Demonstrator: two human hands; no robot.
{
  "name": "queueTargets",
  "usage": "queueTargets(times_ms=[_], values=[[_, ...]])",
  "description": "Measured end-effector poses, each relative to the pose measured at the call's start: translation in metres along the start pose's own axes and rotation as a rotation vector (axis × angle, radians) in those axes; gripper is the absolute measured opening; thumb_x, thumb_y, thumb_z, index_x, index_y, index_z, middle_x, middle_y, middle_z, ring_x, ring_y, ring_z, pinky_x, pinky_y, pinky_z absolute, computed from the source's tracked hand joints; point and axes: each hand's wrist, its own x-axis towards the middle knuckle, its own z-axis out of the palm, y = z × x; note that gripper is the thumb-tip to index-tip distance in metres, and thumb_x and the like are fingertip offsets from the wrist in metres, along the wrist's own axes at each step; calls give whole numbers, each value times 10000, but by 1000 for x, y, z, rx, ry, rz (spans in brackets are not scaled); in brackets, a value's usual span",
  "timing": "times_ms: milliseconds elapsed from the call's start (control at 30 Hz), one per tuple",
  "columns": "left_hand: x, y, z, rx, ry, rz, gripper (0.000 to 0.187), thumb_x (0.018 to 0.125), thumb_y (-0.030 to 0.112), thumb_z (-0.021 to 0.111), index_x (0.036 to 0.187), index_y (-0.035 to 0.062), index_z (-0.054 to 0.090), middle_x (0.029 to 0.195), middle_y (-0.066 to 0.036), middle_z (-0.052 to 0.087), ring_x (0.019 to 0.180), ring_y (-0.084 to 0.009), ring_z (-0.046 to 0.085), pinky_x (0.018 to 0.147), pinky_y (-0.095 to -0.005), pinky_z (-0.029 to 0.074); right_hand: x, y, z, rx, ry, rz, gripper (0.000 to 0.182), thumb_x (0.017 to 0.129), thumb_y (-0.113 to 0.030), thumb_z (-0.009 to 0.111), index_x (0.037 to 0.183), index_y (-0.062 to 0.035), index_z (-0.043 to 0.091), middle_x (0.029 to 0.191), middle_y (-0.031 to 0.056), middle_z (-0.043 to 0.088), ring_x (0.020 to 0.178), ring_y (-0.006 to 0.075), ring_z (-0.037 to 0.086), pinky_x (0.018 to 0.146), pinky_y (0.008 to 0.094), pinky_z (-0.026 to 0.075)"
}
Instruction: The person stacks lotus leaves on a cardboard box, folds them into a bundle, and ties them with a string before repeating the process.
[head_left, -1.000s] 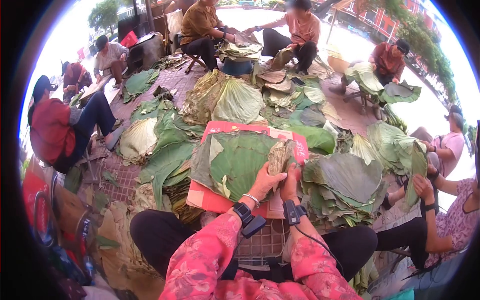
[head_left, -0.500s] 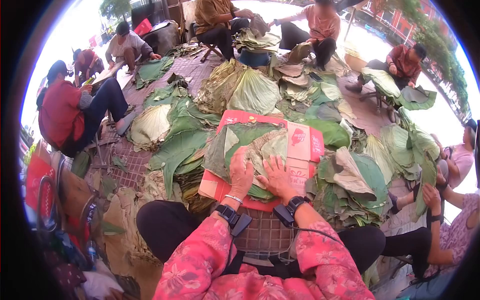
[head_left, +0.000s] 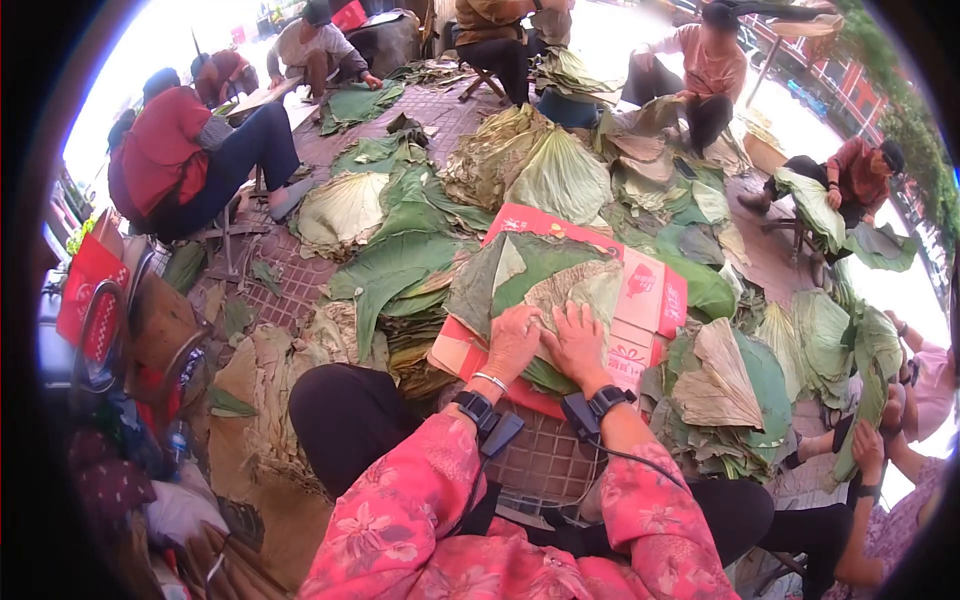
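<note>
A folded dried lotus leaf (head_left: 555, 257), green in the middle with grey and tan flaps, lies on a red and pink cardboard sheet (head_left: 650, 300) in front of me. My left hand (head_left: 514, 342) is on the leaf's near left part, its fingers bent together at a flap edge. My right hand (head_left: 578, 345) rests flat on the tan flap beside it, fingers stretched out and slightly apart. The two hands nearly touch at the fingertips. Both wrists wear black straps with small devices. What lies under my palms is hidden.
A stack of leaves (head_left: 725, 390) stands to the right of the cardboard. More leaf piles (head_left: 400, 270) lie left, with a large pale fan-shaped leaf (head_left: 560, 180) beyond. Several people sit around handling leaves. A red bag (head_left: 92, 285) and a metal-framed chair (head_left: 150, 320) are at left.
The view has shifted, so the scene sits further right and lower. My left hand's fingers have gone from lying flat to bending at the flap edge. My right hand stays flat on the leaf.
</note>
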Motion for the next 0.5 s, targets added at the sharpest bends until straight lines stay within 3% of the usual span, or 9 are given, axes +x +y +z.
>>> queueTargets(times_ms=[67,133,200,267,333,400,467,500], values=[[2,0,-35,302,314,117,241,680,84,609,911,42,552,874,-107,600,849,-324,564,770,-395,438,-2,-1,4,1,39,-13,572,844,-472,464,1289,-116,428,1370,145,350,1285,365,254,1021,538,178],[-5,-36,-51,355,459,-131,241,683,111,653,870,20,532,804,-115,595,722,-287,577,675,-384,455,-5,-2,6,11,41,-16,592,843,-495,454,1299,-120,418,1380,142,338,1292,365,238,1025,538,165],[-7,-66,-57,-161,362,-581,270,727,190,694,845,16,524,773,-95,579,574,-199,566,494,-335,441,-4,-1,3,21,17,4,606,842,-506,446,1310,-123,407,1391,138,324,1301,357,223,1028,539,158],[-9,-49,-72,-827,221,-961,321,763,300,693,817,32,526,726,-54,562,410,-131,505,336,-254,352,-4,-2,1,21,4,17,614,840,-513,444,1316,-127,402,1401,136,310,1303,357,220,1031,536,154],[-3,-43,-80,-858,114,-1046,343,755,350,695,775,51,528,659,-41,541,323,-121,472,268,-212,280,-6,-2,0,33,17,38,605,842,-509,445,1309,-126,408,1394,136,320,1304,359,221,1032,532,154],[6,-70,-84,-457,-6,-950,416,718,383,720,792,-2,581,641,-55,554,453,-154,565,367,-241,403,-8,2,2,47,15,53,601,843,-506,441,1306,-124,409,1392,136,323,1307,360,217,1036,530,148],[4,-94,-50,477,256,-620,481,692,397,738,827,-47,609,675,-81,584,549,-175,585,474,-282,453,-6,-2,-4,66,-29,54,611,845,-509,428,1320,-126,397,1407,136,299,1318,357,195,1047,529,125],[8,-94,-47,517,233,-606,516,679,403,747,853,-65,615,710,-97,598,602,-184,591,530,-297,466,-6,-2,-4,85,-23,60,617,842,-512,430,1321,-125,394,1407,135,300,1319,356,193,1047,527,125]])
